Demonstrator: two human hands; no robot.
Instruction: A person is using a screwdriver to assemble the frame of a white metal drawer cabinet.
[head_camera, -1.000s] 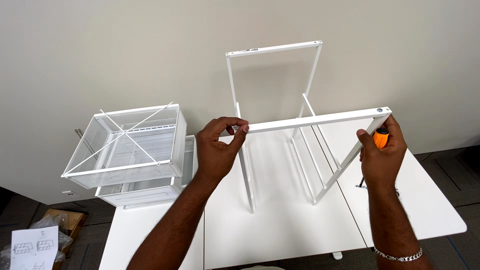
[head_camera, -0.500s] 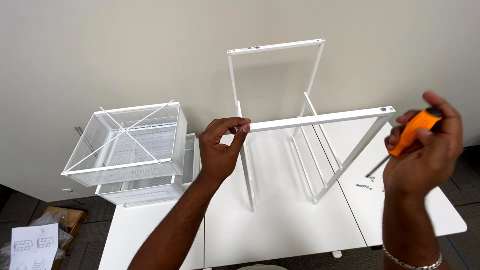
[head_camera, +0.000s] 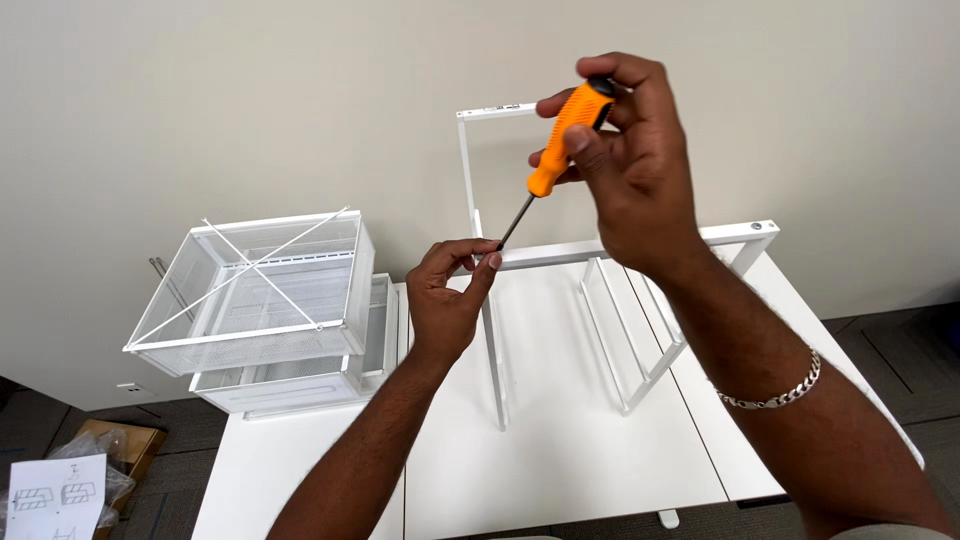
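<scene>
The white surface (head_camera: 560, 470) ended in a near edge at the bottom of the view and a right edge running back toward the wall, and a broad bare stretch of it lay open in front of the white metal frame (head_camera: 640, 248) that stood on it. The frame's top rail ran level from centre to right, its far upright rising against the wall. To the left, well apart from the hands, two white mesh baskets (head_camera: 260, 300) sat stacked near the surface's left edge. The left hand (head_camera: 448, 295) was at the rail's left end, its fingers (head_camera: 480, 270) pinched close together there; whether they held a small screw could not be told from this angle. The right hand (head_camera: 625, 170) was raised above the rail, its fingers clenched around the orange handle of a screwdriver (head_camera: 555, 150), which slanted down so that its dark tip met the left fingertips at the rail's end.
</scene>
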